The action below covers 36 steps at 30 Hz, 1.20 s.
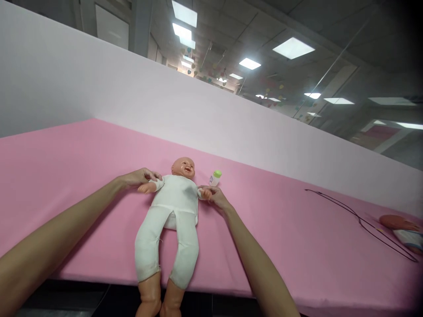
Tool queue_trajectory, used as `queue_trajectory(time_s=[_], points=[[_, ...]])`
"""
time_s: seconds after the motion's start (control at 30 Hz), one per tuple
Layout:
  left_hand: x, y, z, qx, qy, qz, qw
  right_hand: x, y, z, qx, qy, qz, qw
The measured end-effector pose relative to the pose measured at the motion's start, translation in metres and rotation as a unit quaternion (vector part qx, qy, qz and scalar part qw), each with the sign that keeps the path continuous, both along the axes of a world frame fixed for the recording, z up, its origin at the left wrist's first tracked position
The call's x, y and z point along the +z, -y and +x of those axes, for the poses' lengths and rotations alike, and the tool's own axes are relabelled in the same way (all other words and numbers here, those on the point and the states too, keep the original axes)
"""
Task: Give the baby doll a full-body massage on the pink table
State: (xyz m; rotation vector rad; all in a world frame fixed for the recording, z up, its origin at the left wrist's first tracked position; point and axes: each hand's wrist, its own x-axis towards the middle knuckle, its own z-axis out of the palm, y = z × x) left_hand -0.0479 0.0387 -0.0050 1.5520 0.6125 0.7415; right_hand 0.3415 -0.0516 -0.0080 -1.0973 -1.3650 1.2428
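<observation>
A baby doll with a white cloth body lies on its back, head toward the wall and feet over the near edge. My left hand has its fingers closed around the doll's arm on the left side, by the white sleeve. On the other side, my right hand pinches the doll's other arm near its small hand. Just beyond my right hand is a small clear bottle with a green cap. Some of my fingertips are hidden behind the doll's arms.
The pink padded table meets a low white wall at the back. To the right, a thin black cable lies in a loop, beside a second doll at the frame's edge. Ceiling lights show above the wall.
</observation>
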Motion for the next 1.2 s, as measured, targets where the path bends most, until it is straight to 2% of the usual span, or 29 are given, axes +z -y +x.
queue_trajectory(time_s=[0.1, 0.17, 0.23, 0.43, 0.57, 0.63, 0.73, 0.8, 0.87, 0.93, 1.0, 1.1, 1.2], points=[[0.001, -0.002, -0.009, -0.078, -0.06, 0.024, 0.995, -0.005, 0.004, 0.006, 0.069, 0.048, -0.002, 0.996], [0.002, -0.003, -0.011, -0.081, -0.078, 0.031, 0.993, -0.007, 0.005, 0.008, 0.093, 0.074, 0.008, 0.993], [0.004, -0.002, -0.01, -0.07, -0.075, 0.031, 0.994, -0.006, 0.006, 0.007, 0.081, 0.065, 0.017, 0.994], [0.003, 0.005, 0.021, 0.07, 0.068, -0.032, 0.995, 0.001, -0.003, -0.011, -0.076, 0.011, 0.059, 0.995], [-0.009, -0.002, 0.045, 0.178, 0.056, -0.071, 0.98, -0.006, -0.016, -0.026, -0.176, 0.055, 0.104, 0.977], [-0.014, -0.005, 0.05, 0.228, 0.038, -0.065, 0.971, -0.013, -0.022, -0.031, -0.2, 0.073, 0.078, 0.974], [-0.016, -0.005, 0.05, 0.25, 0.024, -0.047, 0.967, -0.018, -0.026, -0.03, -0.202, 0.079, 0.045, 0.975], [-0.01, -0.001, 0.046, 0.234, 0.049, -0.031, 0.971, -0.016, -0.024, -0.026, -0.175, 0.075, 0.042, 0.981], [-0.001, 0.004, 0.039, 0.192, 0.089, -0.006, 0.977, -0.012, -0.018, -0.021, -0.132, 0.053, 0.042, 0.989], [0.008, 0.008, 0.031, 0.125, 0.098, 0.02, 0.987, -0.007, -0.011, -0.015, -0.092, 0.024, 0.04, 0.995], [0.013, 0.01, 0.021, 0.055, 0.059, 0.04, 0.996, -0.004, -0.003, -0.011, -0.064, 0.008, 0.039, 0.997], [0.009, 0.007, 0.008, -0.006, -0.011, 0.069, 0.998, -0.004, 0.005, -0.006, -0.01, 0.025, 0.042, 0.999], [0.004, 0.005, 0.002, -0.005, -0.03, 0.08, 0.996, -0.004, 0.008, -0.003, 0.028, 0.044, 0.041, 0.998]])
